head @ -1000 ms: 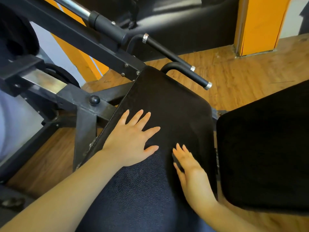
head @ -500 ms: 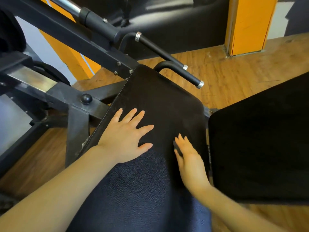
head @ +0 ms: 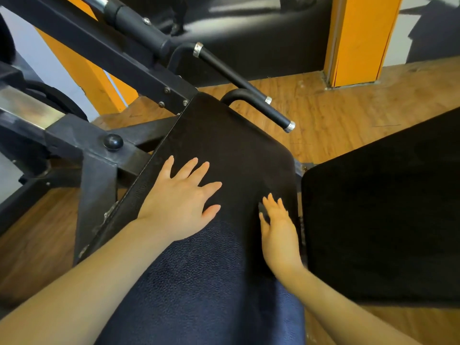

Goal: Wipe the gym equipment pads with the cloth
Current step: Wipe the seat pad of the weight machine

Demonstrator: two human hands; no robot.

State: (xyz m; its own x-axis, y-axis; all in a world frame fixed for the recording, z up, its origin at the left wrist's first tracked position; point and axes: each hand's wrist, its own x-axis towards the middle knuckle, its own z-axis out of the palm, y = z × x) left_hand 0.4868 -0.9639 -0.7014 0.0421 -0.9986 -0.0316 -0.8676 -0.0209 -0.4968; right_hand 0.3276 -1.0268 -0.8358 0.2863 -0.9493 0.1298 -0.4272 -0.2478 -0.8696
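I see my left hand (head: 179, 202) lying flat, fingers spread, on the long black pad (head: 224, 155) of the machine. My right hand (head: 278, 232) rests along that pad's right edge, fingers straight, a small dark thing under them that I cannot identify. A second black pad (head: 383, 210) sits just beside it. Two black handles (head: 258, 103) stick out over the wooden floor (head: 348, 108).

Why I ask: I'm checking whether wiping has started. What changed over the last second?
The right hand slid slightly forward along the right edge of the black textured vinyl pad. The left hand stayed flat on that pad, fingers spread. Nothing was visibly gripped or released. The second black pad is unchanged.
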